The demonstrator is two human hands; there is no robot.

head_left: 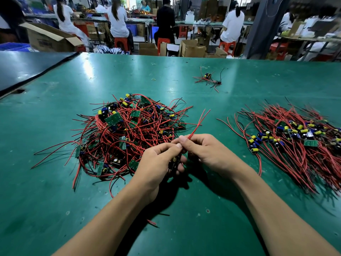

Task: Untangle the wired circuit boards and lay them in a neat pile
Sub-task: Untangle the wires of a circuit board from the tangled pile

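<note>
A tangled heap of small green circuit boards with red and black wires (129, 133) lies left of centre on the green table (221, 209). To the right, a combed pile of boards (299, 139) has its wires running the same way. My left hand (158, 163) grips one circuit board (173, 162) with a yellow capacitor, mostly hidden in the fingers. My right hand (203, 150) pinches that board's red wires (198, 124), which stick up and away from the fingertips. Both hands meet just in front of the heap.
A few stray wired boards (207, 79) lie far back, with a yellow rubber band (153, 79) to their left. A loose wire scrap (152, 222) lies between my forearms. A dark mat (24, 69) covers the far left. Seated workers and cardboard boxes are beyond the table.
</note>
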